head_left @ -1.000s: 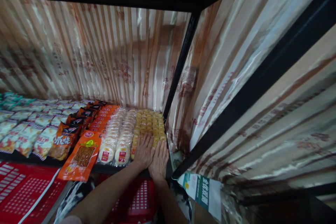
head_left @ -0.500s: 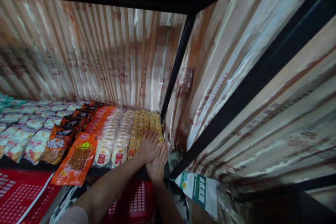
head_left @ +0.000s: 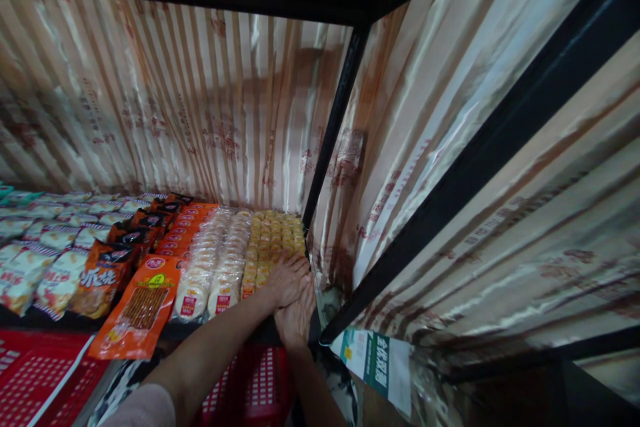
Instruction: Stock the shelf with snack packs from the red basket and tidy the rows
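Near the right end of the shelf, my left hand [head_left: 289, 280] lies flat on the front of the small yellow-wrapped snack packs [head_left: 273, 233], fingers stretched out. Close beside and partly under it, my right hand [head_left: 296, 317] rests with its fingers extended at the right edge of those packs. The fingers of the two hands overlap, hiding the packs below. Left of the yellow rows stand two rows of round white crackers [head_left: 220, 280] in clear wrap. An orange bag of brown sticks [head_left: 143, 303] hangs over the shelf's front edge.
Orange-and-black bags [head_left: 103, 280] and white snack bags [head_left: 60, 277] fill the shelf to the left. Red baskets [head_left: 40, 353] sit below. A black frame post [head_left: 335, 133] and a diagonal bar [head_left: 450, 187] bound the corner, with pleated printed sheeting [head_left: 240, 100] behind.
My left hand has slid slightly right and down over the packs, overlapping my right fingers more. The right hand stays nearly in place. The view has shifted slightly.
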`<state>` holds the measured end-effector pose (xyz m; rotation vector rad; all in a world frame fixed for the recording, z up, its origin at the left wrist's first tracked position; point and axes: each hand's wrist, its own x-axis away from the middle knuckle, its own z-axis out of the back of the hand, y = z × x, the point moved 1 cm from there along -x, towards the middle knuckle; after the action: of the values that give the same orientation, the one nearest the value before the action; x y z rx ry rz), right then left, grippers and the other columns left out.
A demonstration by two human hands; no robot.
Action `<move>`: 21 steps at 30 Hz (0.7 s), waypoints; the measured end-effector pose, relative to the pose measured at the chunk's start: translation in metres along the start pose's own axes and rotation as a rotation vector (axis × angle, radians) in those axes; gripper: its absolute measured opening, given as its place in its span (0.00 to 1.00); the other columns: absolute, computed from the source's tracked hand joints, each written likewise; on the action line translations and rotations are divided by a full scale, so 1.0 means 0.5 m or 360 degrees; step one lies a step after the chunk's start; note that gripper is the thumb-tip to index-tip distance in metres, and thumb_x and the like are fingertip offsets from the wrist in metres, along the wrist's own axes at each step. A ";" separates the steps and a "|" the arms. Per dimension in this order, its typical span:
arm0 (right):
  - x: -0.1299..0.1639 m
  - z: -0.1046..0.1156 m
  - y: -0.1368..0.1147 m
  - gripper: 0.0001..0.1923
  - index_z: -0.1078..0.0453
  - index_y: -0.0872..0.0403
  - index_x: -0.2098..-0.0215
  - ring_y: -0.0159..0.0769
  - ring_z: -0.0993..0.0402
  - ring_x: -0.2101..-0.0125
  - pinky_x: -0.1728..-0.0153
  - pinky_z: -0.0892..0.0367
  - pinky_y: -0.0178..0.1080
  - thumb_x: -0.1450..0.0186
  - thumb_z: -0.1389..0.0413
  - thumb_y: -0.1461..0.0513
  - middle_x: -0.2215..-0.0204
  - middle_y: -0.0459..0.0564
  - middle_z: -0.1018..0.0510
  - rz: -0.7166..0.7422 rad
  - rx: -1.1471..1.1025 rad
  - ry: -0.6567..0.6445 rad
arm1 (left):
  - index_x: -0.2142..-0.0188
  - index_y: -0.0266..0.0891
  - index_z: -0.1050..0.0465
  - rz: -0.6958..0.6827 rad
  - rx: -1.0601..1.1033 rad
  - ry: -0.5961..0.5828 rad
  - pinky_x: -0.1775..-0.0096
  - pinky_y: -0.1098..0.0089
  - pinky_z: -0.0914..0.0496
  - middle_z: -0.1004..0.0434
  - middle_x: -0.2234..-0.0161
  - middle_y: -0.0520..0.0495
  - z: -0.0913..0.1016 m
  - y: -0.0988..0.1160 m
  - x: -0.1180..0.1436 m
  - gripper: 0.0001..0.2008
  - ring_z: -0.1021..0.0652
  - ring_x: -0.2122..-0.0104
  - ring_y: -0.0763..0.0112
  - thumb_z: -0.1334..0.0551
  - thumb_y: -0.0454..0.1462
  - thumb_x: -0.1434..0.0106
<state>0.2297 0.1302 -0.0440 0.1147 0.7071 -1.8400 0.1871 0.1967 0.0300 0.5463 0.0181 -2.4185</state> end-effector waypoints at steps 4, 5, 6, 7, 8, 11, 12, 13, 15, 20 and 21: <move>-0.001 0.007 -0.003 0.40 0.57 0.76 0.38 0.52 0.64 0.36 0.40 0.57 0.52 0.43 0.56 0.58 0.38 0.73 0.52 -0.0031 0.0011 -0.0014 | 0.48 0.40 0.34 -0.0014 -0.0016 0.0045 0.39 0.56 0.51 0.29 0.48 0.47 -0.002 0.002 0.003 0.19 0.35 0.44 0.65 0.55 0.40 0.32; -0.002 0.008 -0.003 0.40 0.57 0.76 0.38 0.52 0.63 0.36 0.40 0.57 0.52 0.42 0.56 0.58 0.38 0.73 0.52 -0.0033 0.0012 -0.0024 | 0.48 0.40 0.34 -0.0001 -0.0016 0.0055 0.39 0.56 0.51 0.29 0.48 0.46 -0.003 0.002 0.004 0.19 0.35 0.44 0.65 0.55 0.40 0.32; -0.002 0.008 -0.003 0.40 0.57 0.76 0.38 0.53 0.63 0.36 0.40 0.56 0.52 0.42 0.56 0.58 0.38 0.73 0.52 -0.0032 0.0011 -0.0037 | 0.47 0.40 0.35 0.0012 -0.0014 0.0072 0.39 0.56 0.50 0.29 0.48 0.46 -0.004 0.003 0.005 0.19 0.35 0.44 0.65 0.55 0.41 0.32; -0.002 0.008 -0.002 0.40 0.57 0.75 0.38 0.53 0.62 0.36 0.40 0.56 0.52 0.42 0.56 0.58 0.37 0.72 0.52 -0.0029 0.0010 -0.0052 | 0.47 0.39 0.36 0.0022 -0.0012 0.0095 0.40 0.56 0.50 0.30 0.46 0.46 -0.005 0.003 0.005 0.19 0.36 0.43 0.65 0.55 0.41 0.32; -0.002 0.008 -0.001 0.40 0.57 0.74 0.38 0.52 0.61 0.36 0.40 0.56 0.52 0.42 0.56 0.58 0.37 0.72 0.52 -0.0032 0.0009 -0.0062 | 0.46 0.39 0.37 0.0029 -0.0011 0.0122 0.40 0.56 0.49 0.32 0.45 0.46 -0.005 0.003 0.006 0.20 0.37 0.42 0.66 0.55 0.41 0.32; -0.001 0.005 0.001 0.39 0.57 0.73 0.37 0.53 0.59 0.37 0.41 0.54 0.52 0.41 0.57 0.58 0.38 0.71 0.51 -0.0050 -0.0004 -0.0076 | 0.44 0.40 0.38 0.0021 -0.0009 0.0163 0.40 0.56 0.48 0.34 0.44 0.47 -0.004 0.005 0.007 0.20 0.38 0.42 0.66 0.56 0.42 0.32; -0.001 0.004 0.002 0.39 0.57 0.73 0.37 0.53 0.58 0.37 0.42 0.53 0.52 0.41 0.57 0.58 0.38 0.71 0.51 -0.0058 -0.0017 -0.0076 | 0.45 0.40 0.38 0.0015 -0.0010 0.0157 0.40 0.56 0.47 0.32 0.45 0.47 -0.004 0.006 0.007 0.20 0.37 0.42 0.66 0.56 0.42 0.32; -0.001 0.003 0.003 0.39 0.58 0.72 0.37 0.53 0.57 0.37 0.42 0.53 0.52 0.41 0.57 0.58 0.38 0.71 0.51 -0.0068 -0.0033 -0.0075 | 0.45 0.40 0.37 0.0013 -0.0012 0.0148 0.41 0.56 0.47 0.31 0.46 0.47 -0.004 0.007 0.008 0.20 0.36 0.43 0.66 0.56 0.42 0.32; -0.002 0.000 0.004 0.40 0.59 0.71 0.36 0.53 0.56 0.38 0.43 0.51 0.53 0.41 0.57 0.58 0.37 0.70 0.51 -0.0086 -0.0066 -0.0077 | 0.45 0.41 0.36 0.0022 -0.0009 0.0134 0.41 0.57 0.47 0.29 0.47 0.47 -0.005 0.008 0.008 0.20 0.34 0.44 0.66 0.56 0.42 0.32; -0.001 -0.008 0.006 0.39 0.60 0.70 0.36 0.53 0.56 0.38 0.43 0.52 0.54 0.41 0.57 0.59 0.38 0.70 0.50 -0.0050 -0.0081 -0.0036 | 0.45 0.43 0.37 0.0048 -0.0001 0.0112 0.41 0.57 0.45 0.32 0.45 0.47 -0.006 0.009 0.011 0.21 0.36 0.43 0.66 0.56 0.42 0.32; 0.000 -0.008 0.006 0.39 0.60 0.70 0.36 0.53 0.57 0.37 0.43 0.52 0.54 0.41 0.57 0.59 0.38 0.70 0.50 -0.0036 -0.0078 -0.0027 | 0.44 0.43 0.37 0.0051 -0.0005 0.0122 0.41 0.57 0.45 0.33 0.44 0.47 -0.005 0.009 0.012 0.21 0.36 0.42 0.66 0.56 0.42 0.32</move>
<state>0.2315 0.1318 -0.0486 0.0594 0.7439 -1.8418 0.1867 0.1900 0.0260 0.6331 0.0457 -2.3646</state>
